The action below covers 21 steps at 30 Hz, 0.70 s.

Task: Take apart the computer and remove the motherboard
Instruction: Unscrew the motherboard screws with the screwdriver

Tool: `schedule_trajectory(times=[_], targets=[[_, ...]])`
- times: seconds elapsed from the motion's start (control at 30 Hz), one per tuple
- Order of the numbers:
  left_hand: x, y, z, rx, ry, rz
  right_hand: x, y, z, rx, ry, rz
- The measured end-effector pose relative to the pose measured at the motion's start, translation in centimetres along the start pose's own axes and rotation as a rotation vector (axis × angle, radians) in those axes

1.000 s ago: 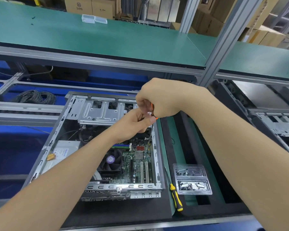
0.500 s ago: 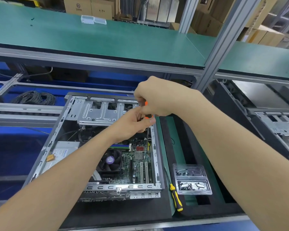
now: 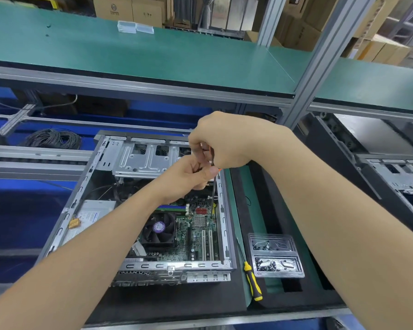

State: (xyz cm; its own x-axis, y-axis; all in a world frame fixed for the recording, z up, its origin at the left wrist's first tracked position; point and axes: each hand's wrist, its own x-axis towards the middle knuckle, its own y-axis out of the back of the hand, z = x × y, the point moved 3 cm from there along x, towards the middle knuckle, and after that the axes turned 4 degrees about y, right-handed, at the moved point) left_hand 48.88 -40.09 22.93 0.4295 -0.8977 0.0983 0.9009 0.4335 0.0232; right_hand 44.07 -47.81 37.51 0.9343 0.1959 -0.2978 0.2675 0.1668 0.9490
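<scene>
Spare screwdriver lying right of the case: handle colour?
The spare screwdriver has a yellow handle with black sections; the head view shows it best.

No word or number reads clearly. The brown cardboard box (image 3: 112, 7) behind the shelf carries a round printed emblem over small characters (too blurred to spell out). The white paper label (image 3: 91, 216) on the power supply and the round purple sticker (image 3: 159, 226) on the fan above the green motherboard (image 3: 184, 236) bear illegible print.
</scene>
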Motion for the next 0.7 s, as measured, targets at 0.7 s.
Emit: schedule_trajectory(times=[0.7], targets=[[0.4,-0.7,0.0,-0.082,0.010,0.050,0.2,-0.3,1.4,0.089,-0.113,0.021]])
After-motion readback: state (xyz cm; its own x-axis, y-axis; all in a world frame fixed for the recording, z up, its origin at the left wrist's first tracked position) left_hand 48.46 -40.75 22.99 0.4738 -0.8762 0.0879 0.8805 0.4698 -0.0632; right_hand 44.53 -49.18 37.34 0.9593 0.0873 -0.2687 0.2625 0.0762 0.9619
